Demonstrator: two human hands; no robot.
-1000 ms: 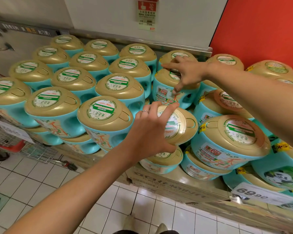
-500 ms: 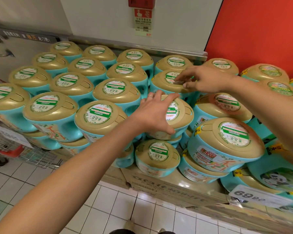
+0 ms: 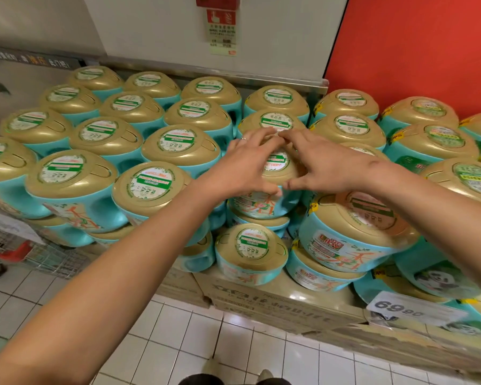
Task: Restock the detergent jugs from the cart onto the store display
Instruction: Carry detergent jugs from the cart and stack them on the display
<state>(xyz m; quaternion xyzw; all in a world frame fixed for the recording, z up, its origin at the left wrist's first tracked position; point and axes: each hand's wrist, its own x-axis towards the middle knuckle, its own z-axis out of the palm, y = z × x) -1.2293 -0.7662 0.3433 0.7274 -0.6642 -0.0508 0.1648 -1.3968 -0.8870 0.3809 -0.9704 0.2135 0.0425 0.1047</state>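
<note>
Both my hands cup one jug [image 3: 275,173] in the front row of the display — left hand [image 3: 242,168] and right hand [image 3: 328,165] equally near, fingers [image 3: 257,136] curled over the far rim, cap axis facing me. Readable: "Liby" on neighbour jug [image 3: 353,234], price tag [image 3: 408,309] "69.90"

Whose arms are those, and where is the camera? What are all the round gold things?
The camera sits on a person's head and looks down, so you see that person's own two bare arms reaching forward. The left hand and right hand cup the gold lid of one turquoise plastic detergent jug in the middle. Around it, many matching jugs are stacked on cardboard boxes in a shop. A white price tag reads 69.90. At the far left you can glimpse a wire cart on the white tiled floor.
</note>
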